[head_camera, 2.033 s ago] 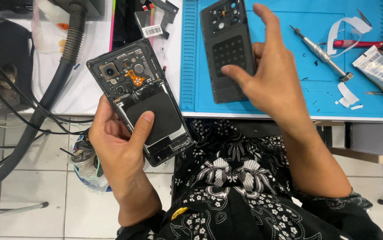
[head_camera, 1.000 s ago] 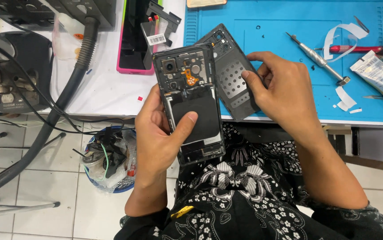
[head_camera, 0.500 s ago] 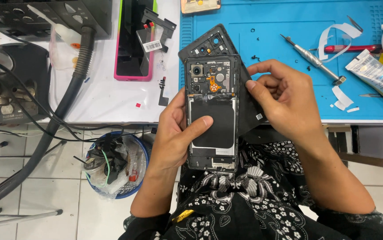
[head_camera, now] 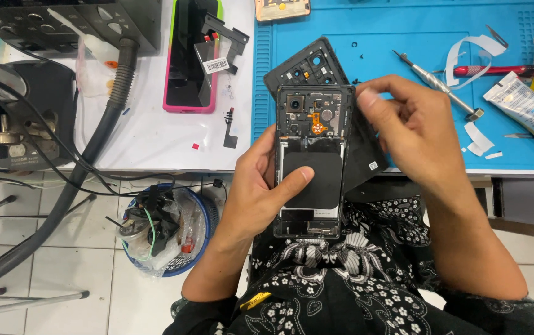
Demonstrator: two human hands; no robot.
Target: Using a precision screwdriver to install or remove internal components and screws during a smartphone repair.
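Two hands worked one opened smartphone (head_camera: 313,167) above the lap: left hand (head_camera: 260,186) gripped its left edge, thumb across the battery; right hand (head_camera: 415,130) pinched the black back cover (head_camera: 316,68) behind it, over the blue mat (head_camera: 403,37).

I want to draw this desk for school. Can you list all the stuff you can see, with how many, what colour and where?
Opened phone: one, black with an orange part inside, held over the lap.
Back cover: one, black, behind the phone on the mat.
Work mat: one, blue, right side of the table.
Screwdriver: one, silver, on the mat.
Glue tube: one, white and grey, far right.
Cased phone: one, pink and green case, on the white table.
Hose: one, black, left.
Bin: one, blue, on the floor under the table.
Left hand: holds the opened phone, thumb on its black middle.
Right hand: fingers at the phone's top right corner.
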